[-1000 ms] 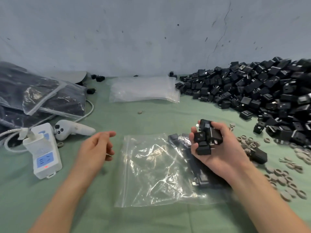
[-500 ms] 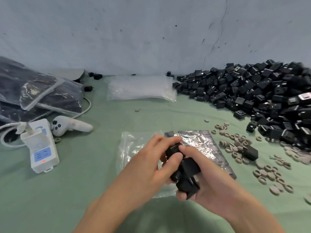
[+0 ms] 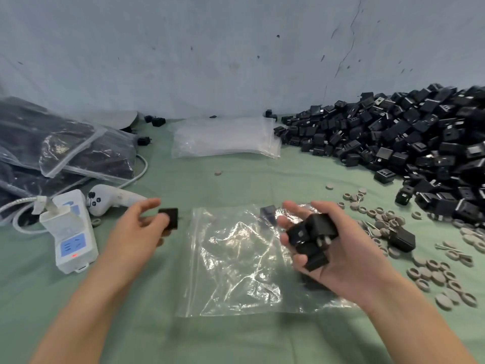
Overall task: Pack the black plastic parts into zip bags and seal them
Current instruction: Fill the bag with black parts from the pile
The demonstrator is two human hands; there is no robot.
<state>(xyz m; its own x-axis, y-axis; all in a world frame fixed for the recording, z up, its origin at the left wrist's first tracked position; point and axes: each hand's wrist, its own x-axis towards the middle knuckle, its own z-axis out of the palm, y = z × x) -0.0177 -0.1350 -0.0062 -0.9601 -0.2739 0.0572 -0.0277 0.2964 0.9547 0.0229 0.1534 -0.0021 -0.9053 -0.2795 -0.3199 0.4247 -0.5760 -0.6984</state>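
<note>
Cloth (image 3: 236, 179), green, carries heaped black parts (image 3: 393, 143) beside a cracked wall (image 3: 236, 61).

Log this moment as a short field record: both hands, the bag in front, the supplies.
left hand: pinches a single black part
right hand: palm up, holds a handful of black parts
zip bag: lies flat between the hands
loose pile: black parts, far right
empty bags: stacked at the back
filled bags: far left

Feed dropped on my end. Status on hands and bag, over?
Left hand pinches one black part. Right hand holds several parts. Zip bag lies flat between them. Nothing in the way.
</note>
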